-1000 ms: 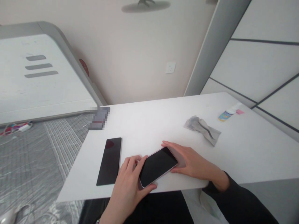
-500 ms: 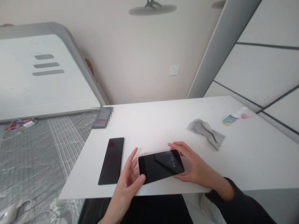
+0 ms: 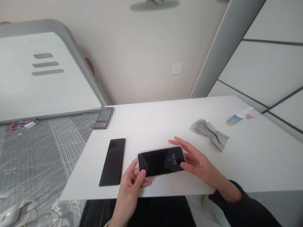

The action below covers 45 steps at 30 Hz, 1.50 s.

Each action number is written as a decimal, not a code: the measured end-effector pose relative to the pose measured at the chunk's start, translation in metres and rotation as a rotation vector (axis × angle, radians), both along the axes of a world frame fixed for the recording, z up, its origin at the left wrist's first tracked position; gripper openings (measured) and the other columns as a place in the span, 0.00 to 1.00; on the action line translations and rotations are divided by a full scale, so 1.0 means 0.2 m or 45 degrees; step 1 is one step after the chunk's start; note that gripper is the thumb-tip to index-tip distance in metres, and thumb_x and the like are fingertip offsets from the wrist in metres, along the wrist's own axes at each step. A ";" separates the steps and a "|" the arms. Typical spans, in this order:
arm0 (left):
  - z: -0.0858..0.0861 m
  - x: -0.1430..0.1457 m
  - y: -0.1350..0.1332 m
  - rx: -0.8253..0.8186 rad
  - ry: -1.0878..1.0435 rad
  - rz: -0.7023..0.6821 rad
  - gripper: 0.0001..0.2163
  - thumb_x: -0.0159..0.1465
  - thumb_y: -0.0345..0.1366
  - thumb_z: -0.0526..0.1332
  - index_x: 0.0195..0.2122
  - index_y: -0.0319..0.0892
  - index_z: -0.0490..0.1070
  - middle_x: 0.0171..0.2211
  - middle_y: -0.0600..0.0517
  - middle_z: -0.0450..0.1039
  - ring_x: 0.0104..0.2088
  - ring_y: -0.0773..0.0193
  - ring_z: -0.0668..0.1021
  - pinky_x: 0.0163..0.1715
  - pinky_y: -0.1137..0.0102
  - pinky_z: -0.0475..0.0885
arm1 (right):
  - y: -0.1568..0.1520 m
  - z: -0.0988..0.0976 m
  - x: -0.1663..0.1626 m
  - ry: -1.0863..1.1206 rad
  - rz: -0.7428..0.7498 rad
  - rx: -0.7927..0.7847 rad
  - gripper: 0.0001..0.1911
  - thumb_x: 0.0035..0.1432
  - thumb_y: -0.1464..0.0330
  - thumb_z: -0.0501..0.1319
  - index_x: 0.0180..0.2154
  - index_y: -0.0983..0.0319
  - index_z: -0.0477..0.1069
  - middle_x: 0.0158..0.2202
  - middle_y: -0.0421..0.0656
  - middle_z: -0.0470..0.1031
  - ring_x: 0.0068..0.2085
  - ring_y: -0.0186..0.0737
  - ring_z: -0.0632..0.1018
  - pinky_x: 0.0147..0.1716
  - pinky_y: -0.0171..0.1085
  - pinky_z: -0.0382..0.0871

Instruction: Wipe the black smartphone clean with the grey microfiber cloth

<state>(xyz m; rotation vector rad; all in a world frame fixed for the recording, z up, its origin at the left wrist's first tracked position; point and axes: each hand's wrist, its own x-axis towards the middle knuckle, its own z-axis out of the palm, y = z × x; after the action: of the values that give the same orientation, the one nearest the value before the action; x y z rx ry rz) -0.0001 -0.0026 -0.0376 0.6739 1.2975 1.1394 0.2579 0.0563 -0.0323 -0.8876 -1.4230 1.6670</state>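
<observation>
A black smartphone (image 3: 157, 162) is held above the table's front part, screen up and long side across, with 13:14 lit near its right end. A thin pale rim, perhaps a clear case, shows along its edges. My left hand (image 3: 132, 181) grips the left end, thumb on the front and fingers beneath. At the right end, my right hand (image 3: 197, 162) has its thumb on the screen's corner. Two of its fingers reach past the top edge, while others go behind the phone. To the left, a larger dark flat slab like a tablet (image 3: 113, 162) lies on the table.
The white table (image 3: 146, 123) carries a crumpled grey cloth or pouch (image 3: 209, 134), a small labelled bottle (image 3: 236, 119) with a white top, and a pink item (image 3: 250, 116). A blurred-out object (image 3: 103, 118) lies at the back-left corner. A wall and white panels stand behind.
The phone has risen slightly and moved a little left. My right thumb has come from below the phone onto its front, and the pale case-like piece sticks out less at the right end.
</observation>
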 end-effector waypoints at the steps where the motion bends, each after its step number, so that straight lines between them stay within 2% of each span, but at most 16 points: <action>1: 0.00 0.00 0.00 0.003 0.006 0.006 0.37 0.54 0.54 0.75 0.61 0.42 0.70 0.31 0.54 0.78 0.35 0.62 0.81 0.35 0.69 0.82 | 0.00 0.00 0.00 0.027 0.023 -0.055 0.36 0.66 0.55 0.65 0.70 0.50 0.55 0.70 0.48 0.62 0.59 0.47 0.76 0.58 0.48 0.72; 3: 0.01 0.01 0.00 -0.002 0.006 0.003 0.37 0.54 0.53 0.76 0.60 0.43 0.69 0.31 0.54 0.77 0.36 0.61 0.80 0.37 0.68 0.81 | 0.01 -0.02 0.00 0.014 0.033 -0.129 0.32 0.66 0.52 0.64 0.67 0.54 0.62 0.61 0.48 0.73 0.58 0.48 0.76 0.58 0.47 0.70; 5: 0.02 0.01 0.00 -0.008 0.015 0.008 0.37 0.53 0.55 0.75 0.59 0.44 0.70 0.31 0.54 0.76 0.37 0.60 0.79 0.37 0.66 0.81 | 0.02 -0.03 0.00 -0.077 -0.035 -0.162 0.27 0.65 0.48 0.63 0.58 0.57 0.72 0.47 0.46 0.79 0.49 0.46 0.79 0.49 0.43 0.74; 6: 0.03 0.02 0.01 0.002 0.044 0.004 0.35 0.53 0.57 0.74 0.57 0.44 0.72 0.30 0.54 0.74 0.36 0.60 0.78 0.36 0.67 0.80 | 0.02 -0.04 0.00 -0.123 -0.085 -0.173 0.26 0.64 0.46 0.62 0.52 0.59 0.75 0.40 0.44 0.79 0.42 0.44 0.79 0.43 0.40 0.74; 8: 0.05 0.02 0.02 0.060 0.182 -0.017 0.29 0.56 0.63 0.69 0.45 0.42 0.77 0.27 0.56 0.69 0.30 0.64 0.74 0.31 0.71 0.75 | 0.03 -0.06 0.00 -0.171 -0.168 -0.198 0.26 0.62 0.43 0.63 0.40 0.60 0.76 0.31 0.40 0.73 0.32 0.39 0.74 0.32 0.36 0.70; 11: 0.08 0.04 0.04 0.174 0.426 -0.091 0.29 0.60 0.67 0.62 0.29 0.41 0.72 0.22 0.58 0.60 0.25 0.68 0.64 0.25 0.74 0.65 | 0.03 -0.05 0.00 -0.181 -0.209 -0.195 0.28 0.59 0.41 0.64 0.35 0.60 0.74 0.26 0.37 0.66 0.29 0.36 0.68 0.28 0.35 0.65; 17: 0.10 0.06 0.05 0.272 0.596 -0.077 0.28 0.64 0.66 0.57 0.27 0.43 0.68 0.21 0.58 0.57 0.24 0.67 0.62 0.24 0.73 0.60 | 0.01 -0.01 -0.02 -0.336 -0.256 -0.053 0.27 0.63 0.41 0.59 0.33 0.59 0.71 0.26 0.38 0.68 0.28 0.37 0.69 0.28 0.36 0.64; 22: 0.10 0.05 0.06 0.179 0.485 0.057 0.27 0.60 0.67 0.61 0.28 0.44 0.68 0.23 0.58 0.57 0.24 0.66 0.64 0.23 0.73 0.66 | 0.02 0.01 -0.03 -0.137 0.065 -0.216 0.30 0.63 0.39 0.58 0.46 0.59 0.74 0.37 0.46 0.81 0.39 0.46 0.82 0.41 0.44 0.77; 24: 0.09 0.04 0.05 0.140 0.431 0.044 0.27 0.60 0.66 0.61 0.31 0.44 0.69 0.24 0.58 0.58 0.25 0.65 0.65 0.24 0.72 0.69 | 0.02 0.01 -0.03 -0.142 0.107 -0.282 0.31 0.63 0.40 0.58 0.46 0.60 0.73 0.37 0.49 0.83 0.39 0.47 0.84 0.43 0.46 0.78; 27: 0.10 0.04 0.04 0.163 0.477 -0.107 0.21 0.62 0.59 0.65 0.37 0.43 0.72 0.25 0.58 0.62 0.27 0.66 0.67 0.28 0.73 0.68 | 0.03 0.00 -0.02 -0.194 0.042 -0.307 0.30 0.62 0.40 0.60 0.43 0.61 0.72 0.35 0.50 0.84 0.34 0.46 0.84 0.39 0.45 0.79; 29: 0.10 0.04 0.03 0.166 0.519 -0.184 0.19 0.61 0.52 0.68 0.42 0.44 0.72 0.24 0.60 0.60 0.26 0.67 0.65 0.28 0.74 0.65 | 0.03 -0.01 -0.02 -0.209 -0.015 -0.261 0.29 0.63 0.41 0.60 0.42 0.62 0.74 0.34 0.49 0.84 0.34 0.45 0.84 0.38 0.45 0.79; 31: 0.10 0.04 0.01 0.155 0.497 -0.191 0.20 0.61 0.48 0.68 0.50 0.45 0.69 0.24 0.61 0.58 0.25 0.68 0.63 0.27 0.75 0.62 | 0.02 -0.01 -0.01 -0.209 -0.059 -0.174 0.27 0.64 0.43 0.60 0.42 0.61 0.77 0.38 0.49 0.84 0.37 0.46 0.84 0.40 0.45 0.79; 35: 0.09 0.06 0.00 0.140 0.400 -0.176 0.30 0.63 0.46 0.67 0.63 0.47 0.60 0.29 0.59 0.66 0.24 0.70 0.63 0.26 0.76 0.61 | 0.01 -0.01 -0.02 -0.180 -0.052 -0.114 0.27 0.64 0.46 0.63 0.53 0.58 0.76 0.49 0.48 0.81 0.48 0.48 0.81 0.47 0.47 0.79; 39: 0.10 0.06 -0.01 0.105 0.445 -0.221 0.32 0.63 0.46 0.66 0.66 0.47 0.58 0.32 0.56 0.72 0.24 0.68 0.68 0.25 0.74 0.66 | 0.06 -0.02 -0.03 -0.229 -0.037 -0.151 0.39 0.60 0.48 0.67 0.66 0.58 0.64 0.45 0.47 0.82 0.45 0.48 0.82 0.51 0.50 0.77; 42: 0.12 0.00 -0.02 0.287 0.742 -0.176 0.30 0.63 0.44 0.67 0.65 0.49 0.61 0.46 0.48 0.76 0.35 0.61 0.78 0.38 0.65 0.77 | 0.15 -0.02 -0.04 -0.242 -0.036 -0.131 0.43 0.59 0.50 0.69 0.69 0.57 0.59 0.46 0.47 0.82 0.45 0.48 0.82 0.52 0.52 0.77; 45: 0.11 -0.11 -0.03 0.537 1.377 0.067 0.27 0.68 0.47 0.61 0.66 0.47 0.61 0.60 0.41 0.68 0.54 0.47 0.77 0.55 0.51 0.73 | 0.24 -0.03 -0.06 -0.243 0.019 -0.098 0.41 0.59 0.52 0.69 0.68 0.57 0.62 0.47 0.47 0.82 0.45 0.49 0.82 0.52 0.52 0.76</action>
<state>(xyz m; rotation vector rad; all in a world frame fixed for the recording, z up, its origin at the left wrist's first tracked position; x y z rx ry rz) -0.0222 -0.0085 -0.0152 1.7271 1.9699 1.1198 0.2461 0.1036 -0.0383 -1.1067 -1.5031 1.6945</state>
